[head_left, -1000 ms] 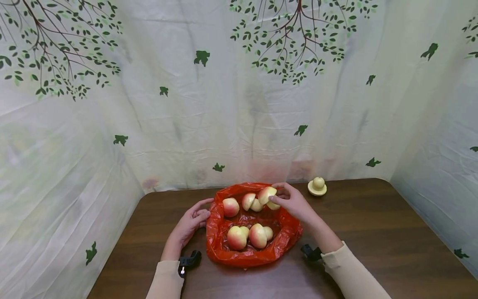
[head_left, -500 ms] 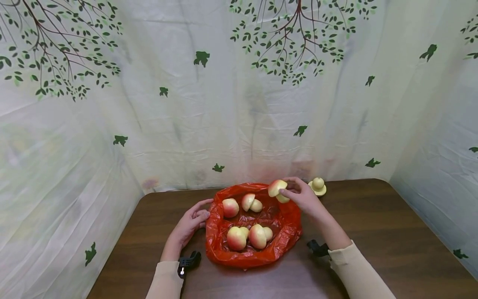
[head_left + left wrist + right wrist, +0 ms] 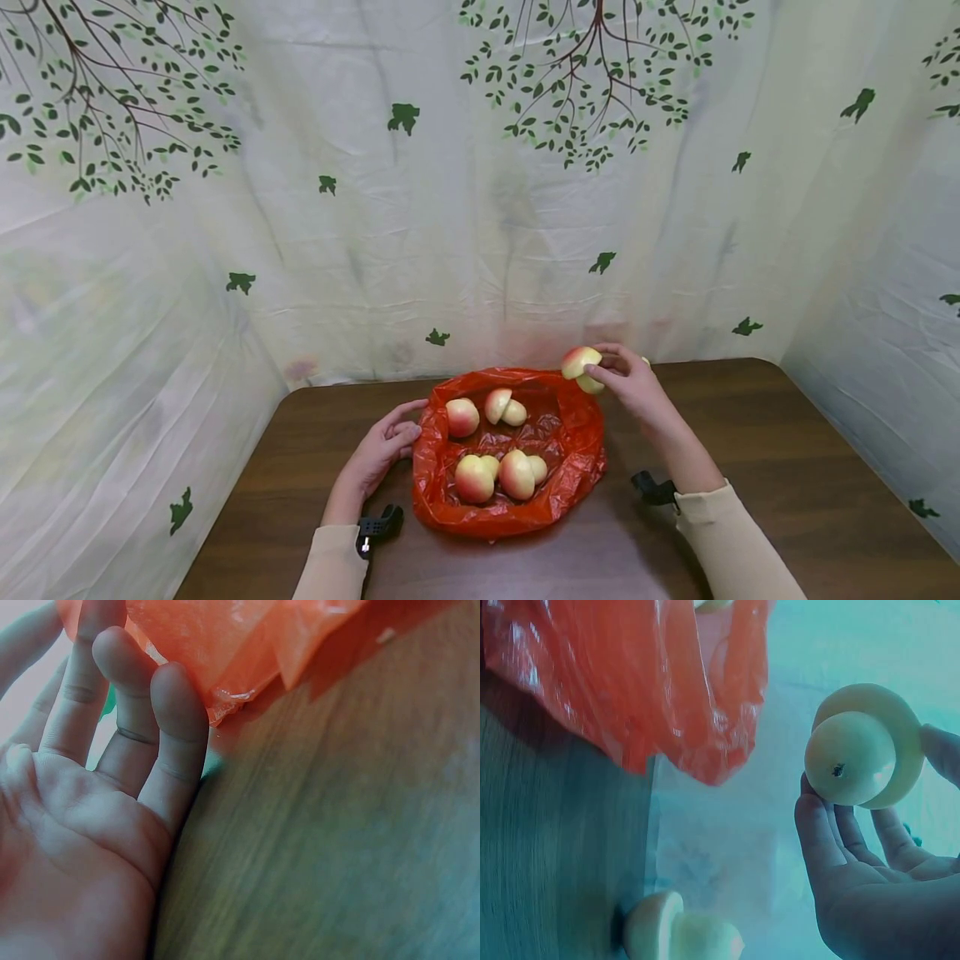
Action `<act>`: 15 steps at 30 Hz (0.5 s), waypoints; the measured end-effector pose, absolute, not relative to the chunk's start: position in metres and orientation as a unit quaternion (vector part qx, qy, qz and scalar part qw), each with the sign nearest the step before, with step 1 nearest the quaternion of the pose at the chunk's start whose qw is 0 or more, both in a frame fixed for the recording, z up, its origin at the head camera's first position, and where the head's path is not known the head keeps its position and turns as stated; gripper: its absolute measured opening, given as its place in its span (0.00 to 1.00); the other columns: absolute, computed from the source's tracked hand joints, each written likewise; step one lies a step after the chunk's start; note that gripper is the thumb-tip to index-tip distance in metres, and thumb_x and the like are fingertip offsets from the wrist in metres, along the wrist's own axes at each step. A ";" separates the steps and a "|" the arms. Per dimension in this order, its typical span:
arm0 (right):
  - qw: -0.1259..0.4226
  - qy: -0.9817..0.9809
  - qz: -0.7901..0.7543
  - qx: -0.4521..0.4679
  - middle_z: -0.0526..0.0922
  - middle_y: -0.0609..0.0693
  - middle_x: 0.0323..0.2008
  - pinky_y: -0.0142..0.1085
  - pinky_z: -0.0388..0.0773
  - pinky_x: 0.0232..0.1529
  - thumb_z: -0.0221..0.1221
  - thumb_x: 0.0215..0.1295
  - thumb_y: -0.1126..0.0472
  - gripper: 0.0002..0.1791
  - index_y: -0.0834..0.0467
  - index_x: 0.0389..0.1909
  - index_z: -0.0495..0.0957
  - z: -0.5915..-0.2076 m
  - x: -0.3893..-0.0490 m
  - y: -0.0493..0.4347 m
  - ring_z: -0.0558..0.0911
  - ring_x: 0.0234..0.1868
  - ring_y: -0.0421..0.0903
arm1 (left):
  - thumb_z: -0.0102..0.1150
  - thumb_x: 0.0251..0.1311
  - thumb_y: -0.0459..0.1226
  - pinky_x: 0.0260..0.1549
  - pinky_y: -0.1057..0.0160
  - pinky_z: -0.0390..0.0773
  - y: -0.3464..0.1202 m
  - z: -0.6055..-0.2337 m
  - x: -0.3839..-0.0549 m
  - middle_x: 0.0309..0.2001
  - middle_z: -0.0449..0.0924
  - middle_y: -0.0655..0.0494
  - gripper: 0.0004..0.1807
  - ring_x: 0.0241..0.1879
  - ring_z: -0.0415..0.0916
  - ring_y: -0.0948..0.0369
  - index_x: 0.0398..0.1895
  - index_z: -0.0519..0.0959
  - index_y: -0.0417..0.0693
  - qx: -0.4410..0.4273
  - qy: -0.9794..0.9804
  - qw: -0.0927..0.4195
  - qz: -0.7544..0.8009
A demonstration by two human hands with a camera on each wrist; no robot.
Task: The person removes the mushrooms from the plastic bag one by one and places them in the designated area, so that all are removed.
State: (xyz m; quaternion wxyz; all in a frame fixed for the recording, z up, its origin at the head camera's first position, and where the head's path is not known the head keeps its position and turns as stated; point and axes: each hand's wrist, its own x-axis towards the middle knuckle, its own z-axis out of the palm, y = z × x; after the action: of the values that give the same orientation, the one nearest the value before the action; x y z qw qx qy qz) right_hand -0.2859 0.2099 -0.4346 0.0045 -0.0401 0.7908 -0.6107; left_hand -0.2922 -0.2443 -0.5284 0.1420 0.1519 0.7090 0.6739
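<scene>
A toy mushroom with a red-and-yellow cap and pale stem is held in my right hand, above the far right rim of a red plastic bag. Seen from the right wrist, its stem end faces the camera, between thumb and fingers. The bag's mouth is spread wide. Inside lie several similar mushrooms, among them a far one and a near one. My left hand holds the bag's left rim, thumb and fingertips at the plastic. Another mushroom rests on the table, mostly behind my right hand in the head view.
The brown wooden table reaches back to a pale curtain printed with leaves and branches. More curtain hangs at both sides. A black wrist device sits on the left wrist, another on the right.
My right hand has lifted its mushroom from the bag's far right inside and moved right and away, past the rim. It now covers most of the table mushroom. My left hand and the bag stay put.
</scene>
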 end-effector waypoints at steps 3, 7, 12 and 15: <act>0.005 0.788 -0.615 -0.034 0.75 0.63 0.66 0.35 0.77 0.59 0.63 0.76 0.47 0.34 0.58 0.76 0.66 -0.433 -0.287 0.215 0.79 0.60 0.52 | 0.52 0.82 0.40 0.54 0.65 0.86 -0.244 -0.529 -0.293 0.44 0.90 0.64 0.30 0.46 0.87 0.65 0.82 0.60 0.49 0.150 0.709 0.142 0.674; 0.006 0.782 -0.623 -0.022 0.75 0.62 0.67 0.30 0.77 0.52 0.63 0.77 0.45 0.36 0.57 0.77 0.65 -0.432 -0.287 0.221 0.78 0.55 0.47 | 0.52 0.81 0.40 0.54 0.65 0.86 -0.244 -0.528 -0.292 0.44 0.90 0.64 0.30 0.46 0.87 0.65 0.82 0.60 0.49 0.148 0.711 0.141 0.673; 0.005 0.779 -0.627 -0.006 0.74 0.62 0.69 0.33 0.76 0.57 0.61 0.77 0.43 0.38 0.56 0.78 0.63 -0.429 -0.288 0.231 0.78 0.56 0.44 | 0.52 0.81 0.40 0.55 0.65 0.86 -0.244 -0.528 -0.292 0.44 0.90 0.63 0.30 0.47 0.87 0.64 0.82 0.60 0.49 0.146 0.712 0.142 0.672; 0.000 0.778 -0.629 0.001 0.72 0.62 0.71 0.37 0.75 0.61 0.61 0.77 0.42 0.39 0.57 0.79 0.62 -0.428 -0.288 0.237 0.77 0.57 0.42 | 0.53 0.81 0.40 0.55 0.65 0.86 -0.244 -0.529 -0.292 0.45 0.90 0.63 0.30 0.47 0.87 0.64 0.82 0.60 0.50 0.145 0.713 0.143 0.671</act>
State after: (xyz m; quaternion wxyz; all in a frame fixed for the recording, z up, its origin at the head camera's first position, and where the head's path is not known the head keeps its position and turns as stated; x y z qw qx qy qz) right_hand -0.2881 0.2369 -0.4279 -0.0001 0.0013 0.7778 -0.6285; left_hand -0.2920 -0.2441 -0.5288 0.1429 0.1446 0.7132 0.6708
